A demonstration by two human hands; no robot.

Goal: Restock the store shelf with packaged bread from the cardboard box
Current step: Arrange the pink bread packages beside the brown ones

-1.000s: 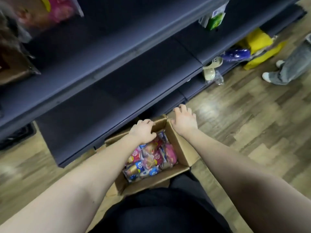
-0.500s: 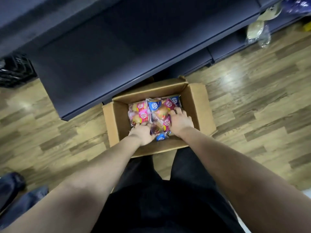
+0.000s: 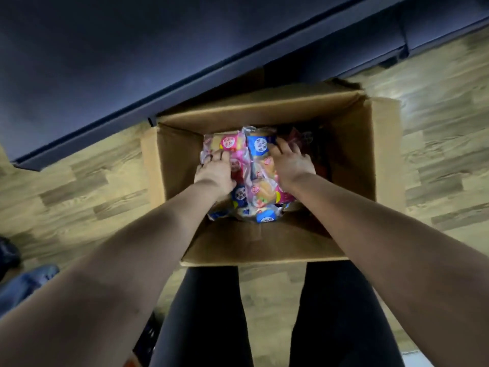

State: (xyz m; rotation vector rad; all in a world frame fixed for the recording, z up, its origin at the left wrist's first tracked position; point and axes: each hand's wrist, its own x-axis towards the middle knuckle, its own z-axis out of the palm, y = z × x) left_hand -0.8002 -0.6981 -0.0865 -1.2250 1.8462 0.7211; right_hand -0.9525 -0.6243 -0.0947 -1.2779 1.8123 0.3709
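Cardboard box on plank floor by dark shelf. Right hand spread on bread packs; left hand grip unclear, fingers blurred.

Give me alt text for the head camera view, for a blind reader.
A person's left hand and right hand reach into an open brown cardboard box, touching colourful plastic-wrapped bread packets. The box sits on a wood-pattern floor beside a dark blue shelf.
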